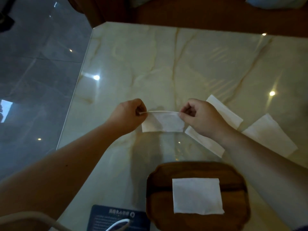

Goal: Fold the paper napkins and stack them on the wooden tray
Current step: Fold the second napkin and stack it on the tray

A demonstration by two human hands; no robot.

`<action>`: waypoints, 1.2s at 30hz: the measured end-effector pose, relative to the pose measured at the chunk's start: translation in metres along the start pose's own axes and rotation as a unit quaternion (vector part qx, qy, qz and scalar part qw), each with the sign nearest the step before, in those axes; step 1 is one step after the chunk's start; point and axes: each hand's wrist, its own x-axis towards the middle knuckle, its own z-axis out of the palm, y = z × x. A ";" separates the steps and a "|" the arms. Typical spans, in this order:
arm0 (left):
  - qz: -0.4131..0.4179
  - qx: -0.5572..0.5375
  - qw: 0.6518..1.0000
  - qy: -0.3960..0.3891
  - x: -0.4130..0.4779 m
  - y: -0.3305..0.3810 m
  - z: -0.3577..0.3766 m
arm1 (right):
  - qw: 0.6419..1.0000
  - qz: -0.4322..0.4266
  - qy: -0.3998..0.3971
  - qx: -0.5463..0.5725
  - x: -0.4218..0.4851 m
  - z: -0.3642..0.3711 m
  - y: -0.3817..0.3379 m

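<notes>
A white paper napkin lies in the middle of the marble table, its far edge lifted and doubled over. My left hand pinches the left end of that edge, and my right hand pinches the right end. Nearer to me stands a dark wooden tray with one folded napkin flat on it. To the right, three more napkins rest on the table: one behind my right hand, one partly under my right wrist, one further right.
The marble table ends at a left edge, with grey floor tiles beyond. A dark blue printed card and a white cable lie at the near left. Brown wooden furniture stands past the table's far edge.
</notes>
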 end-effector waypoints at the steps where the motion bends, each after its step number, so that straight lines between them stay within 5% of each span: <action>1: 0.000 -0.016 1.000 -0.011 -0.005 0.005 0.001 | 1.000 0.001 0.006 0.022 -0.006 -0.002 -0.001; 6: -0.026 -0.176 0.984 -0.033 -0.036 0.032 0.008 | 0.995 0.007 0.054 0.087 -0.044 -0.013 0.000; 13: -0.033 -0.225 0.971 -0.079 -0.086 0.052 0.039 | 0.993 0.027 0.083 0.079 -0.112 -0.022 0.017; 31: -0.058 -0.153 0.971 -0.172 -0.134 0.036 0.121 | 0.992 0.108 0.069 0.000 -0.194 0.010 0.068; 36: 0.023 0.022 0.988 -0.152 -0.128 0.034 0.121 | 0.990 0.076 0.046 -0.113 -0.191 0.007 0.075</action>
